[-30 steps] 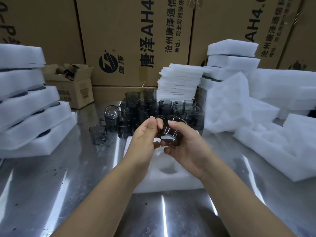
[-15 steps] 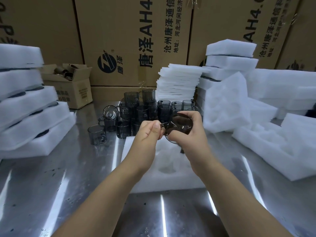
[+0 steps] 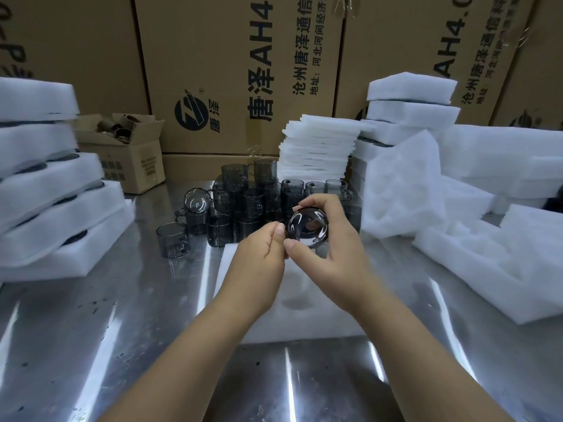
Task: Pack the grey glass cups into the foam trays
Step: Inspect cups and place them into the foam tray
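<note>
My right hand (image 3: 332,254) grips a grey glass cup (image 3: 307,224) tipped on its side, its round base turned toward me. My left hand (image 3: 259,260) has its fingers curled, and the fingertips pinch the cup's left side, where its handle seems to be. Both hands hover above a white foam tray (image 3: 304,318) lying on the steel table; most of the tray is hidden by my arms. Behind the hands stands a cluster of several grey glass cups (image 3: 243,199), some stacked. One more cup (image 3: 173,243) stands apart at the left.
A stack of filled foam trays (image 3: 51,205) rises at the left. Loose foam trays (image 3: 502,269) and thin foam sheets (image 3: 320,147) pile up at the right and back. A small open carton (image 3: 131,153) sits back left. Large cardboard boxes (image 3: 228,71) wall off the rear.
The cup was turned in my hands and lifted a little, so its base now faces me. My right hand shifted from cradling it underneath to gripping it round the rim.
</note>
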